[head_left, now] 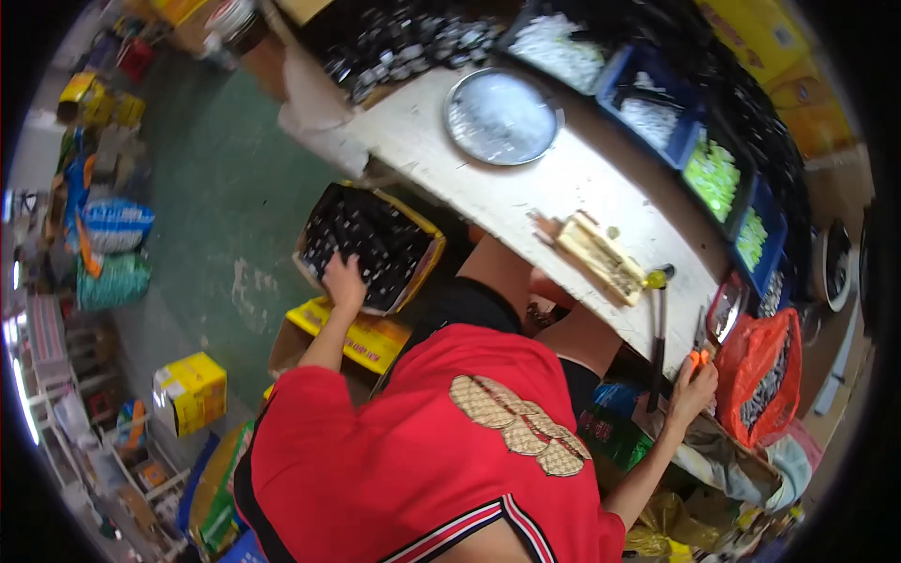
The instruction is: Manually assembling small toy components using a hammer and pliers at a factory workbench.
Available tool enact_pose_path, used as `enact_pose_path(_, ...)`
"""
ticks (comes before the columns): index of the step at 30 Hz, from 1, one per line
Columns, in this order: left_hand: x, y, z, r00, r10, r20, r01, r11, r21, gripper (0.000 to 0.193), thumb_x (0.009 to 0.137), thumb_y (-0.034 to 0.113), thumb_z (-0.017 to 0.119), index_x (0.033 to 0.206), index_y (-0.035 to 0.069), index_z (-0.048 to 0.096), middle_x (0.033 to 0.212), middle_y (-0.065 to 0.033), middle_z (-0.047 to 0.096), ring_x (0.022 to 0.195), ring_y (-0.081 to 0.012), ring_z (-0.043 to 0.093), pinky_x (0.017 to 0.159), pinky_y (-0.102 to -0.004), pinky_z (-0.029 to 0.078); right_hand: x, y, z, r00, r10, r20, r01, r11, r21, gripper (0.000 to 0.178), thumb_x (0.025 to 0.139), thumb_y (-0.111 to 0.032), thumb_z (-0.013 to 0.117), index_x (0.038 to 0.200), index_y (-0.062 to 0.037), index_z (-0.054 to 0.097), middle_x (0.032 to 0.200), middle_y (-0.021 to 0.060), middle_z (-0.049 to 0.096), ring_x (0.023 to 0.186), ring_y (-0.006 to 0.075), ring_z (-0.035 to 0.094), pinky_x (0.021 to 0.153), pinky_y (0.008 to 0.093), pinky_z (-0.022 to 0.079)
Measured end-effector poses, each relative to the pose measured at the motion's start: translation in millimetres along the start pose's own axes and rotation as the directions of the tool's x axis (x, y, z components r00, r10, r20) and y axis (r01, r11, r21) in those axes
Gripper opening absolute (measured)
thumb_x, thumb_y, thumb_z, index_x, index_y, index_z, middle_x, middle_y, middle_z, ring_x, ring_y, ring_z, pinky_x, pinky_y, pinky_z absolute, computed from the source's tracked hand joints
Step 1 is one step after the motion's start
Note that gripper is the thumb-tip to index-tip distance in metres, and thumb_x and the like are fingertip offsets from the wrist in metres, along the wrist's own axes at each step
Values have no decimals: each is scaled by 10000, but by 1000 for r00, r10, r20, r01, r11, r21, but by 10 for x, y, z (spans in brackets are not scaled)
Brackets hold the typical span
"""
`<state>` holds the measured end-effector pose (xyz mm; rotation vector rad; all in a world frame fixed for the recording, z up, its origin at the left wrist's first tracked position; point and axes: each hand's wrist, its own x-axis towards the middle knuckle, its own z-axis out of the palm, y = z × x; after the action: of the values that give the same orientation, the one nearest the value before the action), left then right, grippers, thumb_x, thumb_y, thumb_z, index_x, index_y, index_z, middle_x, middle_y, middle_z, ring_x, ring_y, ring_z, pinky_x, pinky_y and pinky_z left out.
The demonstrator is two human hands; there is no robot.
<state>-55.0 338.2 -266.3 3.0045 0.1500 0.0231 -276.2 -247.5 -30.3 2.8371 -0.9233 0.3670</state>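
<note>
My left hand (345, 281) is at the near edge of a yellow-rimmed cardboard box (439, 242), its fingers apart over a heap of small black pieces (366, 239) flecked with white. Nothing shows in that hand. On the right, my right hand (693, 392) is closed around the orange handles of what look like scissors (698, 358), their grey metal end pointing away from me. Just left of it a hammer (659, 338) lies over the table edge. Nearby on the white table (601, 183) sits a worn wooden block (601, 255).
A round metal tray (502, 116) stands on the table. Blue bins (648, 111) of white and green pieces line its far side. An orange-red plastic bag (760, 375) of small pieces is at the right. A yellow box (190, 392) stands on the green floor.
</note>
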Motion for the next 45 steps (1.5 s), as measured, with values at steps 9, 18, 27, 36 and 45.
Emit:
enact_pose_path(9,780,1616,-1761,852,9,-523,-390,677,-624,239,799,27,548,1038,12,547,1013,-141,452,866,-264,472,743,-327,406,477,-488,-256,977,-13,-215,35,994,101,196,759,-100,579,943,-39,557,1075,161,510,992,323,469,829,423,354)
enact_pose_path(18,2277,2662,-2201,784,460,-417,-570,800,-190,405,719,111,634,1105,77,516,978,-133,469,884,-312,457,790,-408,393,2493,-1518,141,900,-212,-382,334,898,288,195,698,-48,549,891,-65,572,919,106,559,872,289,511,714,395,395)
enact_pose_path(27,2545,2605,-1975,777,470,-418,-562,818,-124,348,738,130,602,1065,83,495,971,-127,513,913,-324,495,760,-409,432,3000,-1637,334,928,-154,-340,279,892,356,349,718,-118,597,1063,-91,553,935,108,589,910,268,521,741,401,374)
enact_pose_path(36,2305,2566,-1796,832,464,-304,-553,739,-385,91,711,85,590,790,44,570,827,-109,538,763,-319,556,653,-407,445,1046,-1860,-327,814,-574,-90,545,699,463,369,680,-5,558,1044,-63,534,948,132,517,834,290,494,716,394,401)
enact_pose_path(45,2232,2518,-2065,823,411,-392,-568,621,-540,109,682,28,600,781,58,636,755,-122,561,677,-292,567,610,-359,455,500,-2210,-196,815,-576,66,551,805,217,617,771,-288,584,1275,-16,356,1361,103,319,1219,235,334,1028,464,162)
